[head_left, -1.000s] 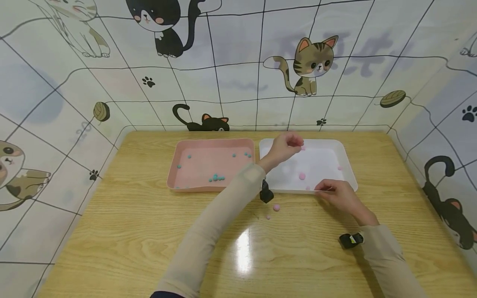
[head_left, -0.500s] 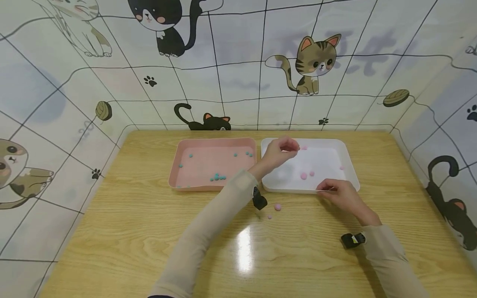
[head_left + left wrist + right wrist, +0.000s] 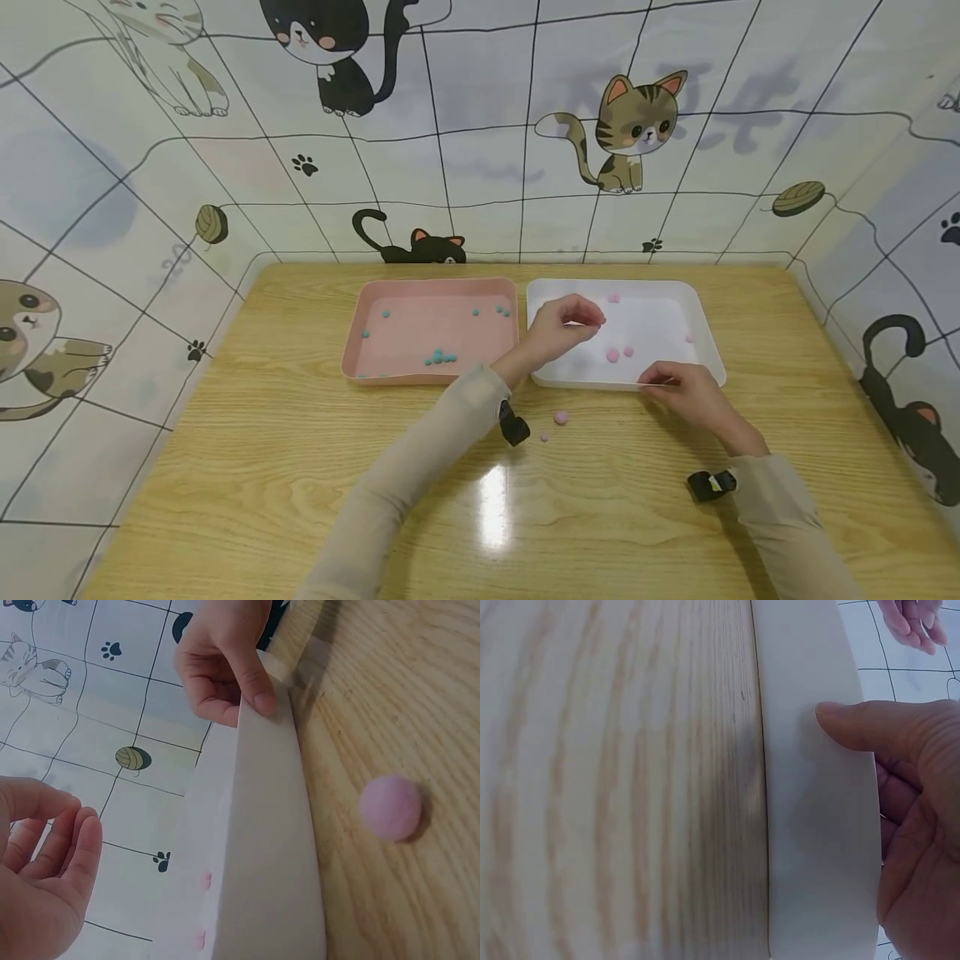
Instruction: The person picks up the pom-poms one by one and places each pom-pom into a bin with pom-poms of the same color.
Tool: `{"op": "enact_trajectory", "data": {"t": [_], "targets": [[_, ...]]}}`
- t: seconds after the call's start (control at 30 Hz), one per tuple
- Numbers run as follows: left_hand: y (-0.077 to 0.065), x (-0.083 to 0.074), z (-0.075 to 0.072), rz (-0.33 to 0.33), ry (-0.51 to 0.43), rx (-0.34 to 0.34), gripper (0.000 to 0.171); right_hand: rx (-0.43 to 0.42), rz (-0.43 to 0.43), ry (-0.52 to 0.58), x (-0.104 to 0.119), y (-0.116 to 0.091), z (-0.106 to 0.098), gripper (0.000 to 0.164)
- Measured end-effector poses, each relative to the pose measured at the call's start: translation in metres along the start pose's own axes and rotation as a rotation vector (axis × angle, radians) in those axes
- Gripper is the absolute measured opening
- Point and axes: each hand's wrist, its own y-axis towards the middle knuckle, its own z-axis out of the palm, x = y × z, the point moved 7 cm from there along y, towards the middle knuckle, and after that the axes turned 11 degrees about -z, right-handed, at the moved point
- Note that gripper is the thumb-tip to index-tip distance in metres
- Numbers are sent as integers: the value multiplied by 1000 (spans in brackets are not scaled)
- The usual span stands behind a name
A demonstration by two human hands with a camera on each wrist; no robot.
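My left hand hovers over the left part of a white tray, its fingers loosely curled and the thumb tip close to the fingertips. In the left wrist view nothing shows between those fingertips. My right hand pinches the tray's front rim; in the right wrist view the thumb lies on the outer wall with the fingers behind it. Inside the tray lie several small pink balls, among them a larger pink ball beside a smaller one. Another small pink ball is near the right wall.
A pink tray with several small teal balls stands just left of the white one. On the wooden table, in front of the white tray, lie a pink ball and a tinier pink ball. A cat-print cloth hangs behind.
My left hand has drawn back toward the front left, above the tray. A small pink ball has rolled from the front wall to beside the larger one. My right hand keeps its grip.
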Motion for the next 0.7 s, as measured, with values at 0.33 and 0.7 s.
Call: {"op": "enact_trajectory", "data": {"t": [0.33, 0.7], "targets": [[-20, 7, 1, 1, -38, 27, 13, -3, -8, -10, 0, 0, 1, 16], [-42, 10, 5, 23, -75, 89, 13, -1, 16, -7, -2, -1, 1, 16]]}}
